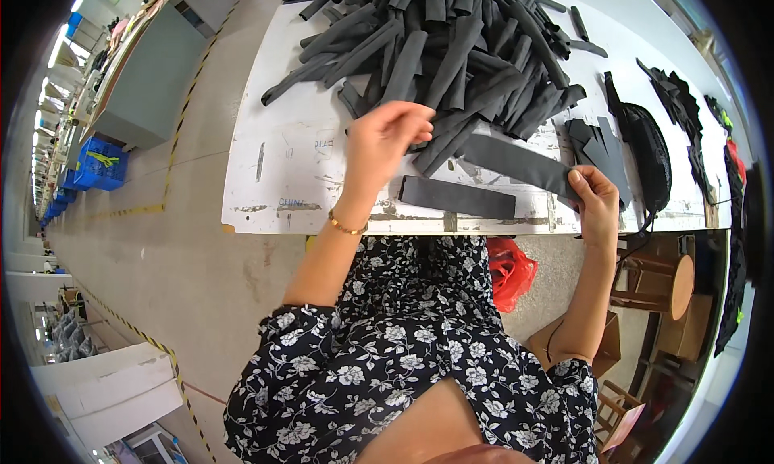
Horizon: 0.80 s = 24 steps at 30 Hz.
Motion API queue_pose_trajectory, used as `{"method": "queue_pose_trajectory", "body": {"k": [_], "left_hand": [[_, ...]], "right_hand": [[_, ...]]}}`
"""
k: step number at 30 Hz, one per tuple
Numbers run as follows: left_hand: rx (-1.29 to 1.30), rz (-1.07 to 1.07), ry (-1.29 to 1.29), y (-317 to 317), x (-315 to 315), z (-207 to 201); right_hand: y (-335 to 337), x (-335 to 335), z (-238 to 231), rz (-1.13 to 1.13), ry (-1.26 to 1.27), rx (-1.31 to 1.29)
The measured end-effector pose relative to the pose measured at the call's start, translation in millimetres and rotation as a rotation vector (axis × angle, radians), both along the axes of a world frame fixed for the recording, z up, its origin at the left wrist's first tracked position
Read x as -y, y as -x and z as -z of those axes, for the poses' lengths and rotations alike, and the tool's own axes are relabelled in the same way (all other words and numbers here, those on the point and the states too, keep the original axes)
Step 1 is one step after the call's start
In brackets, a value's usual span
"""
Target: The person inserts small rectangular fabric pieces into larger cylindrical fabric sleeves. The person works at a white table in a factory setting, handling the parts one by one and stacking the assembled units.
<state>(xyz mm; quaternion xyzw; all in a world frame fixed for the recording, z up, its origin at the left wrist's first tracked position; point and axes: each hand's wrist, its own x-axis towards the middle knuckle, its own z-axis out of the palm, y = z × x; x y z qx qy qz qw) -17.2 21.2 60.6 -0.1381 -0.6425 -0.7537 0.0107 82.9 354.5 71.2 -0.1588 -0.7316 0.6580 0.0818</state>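
Note:
My right hand (595,191) pinches the right end of a flat dark grey fabric strip (520,162) between thumb and fingers. The strip slants up to the left, and its far end meets a large heap of dark grey fabric tubes (476,45). In front of the heap's left part, my left hand (391,132) is raised with its fingers curled in; whether anything is in them is hidden. Between the hands and closer to the table's front edge, a second flat fabric strip (458,197) lies by itself.
The white worn table (278,153) carries everything. On its right are some flat dark pieces (601,153), a black pouch-like bag (645,153) and more black fabric (681,117). Under the edge sit a red plastic bag (511,274) and a wooden stool (681,287). A blue crate (101,166) stands far left.

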Motion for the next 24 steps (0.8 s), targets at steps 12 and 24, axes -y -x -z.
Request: {"method": "queue_pose_trajectory", "body": {"k": [12, 24], "left_hand": [[-0.430, -0.039, 1.060, 27.1, -29.0, 32.8], [0.086, 0.143, 0.498, 1.3, -8.9, -48.8]], "right_hand": [[15.8, 46.1, 43.5, -0.023, -1.118, 0.023], [-1.9, -77.6, 39.8, -0.162, -1.941, 0.106]]}}
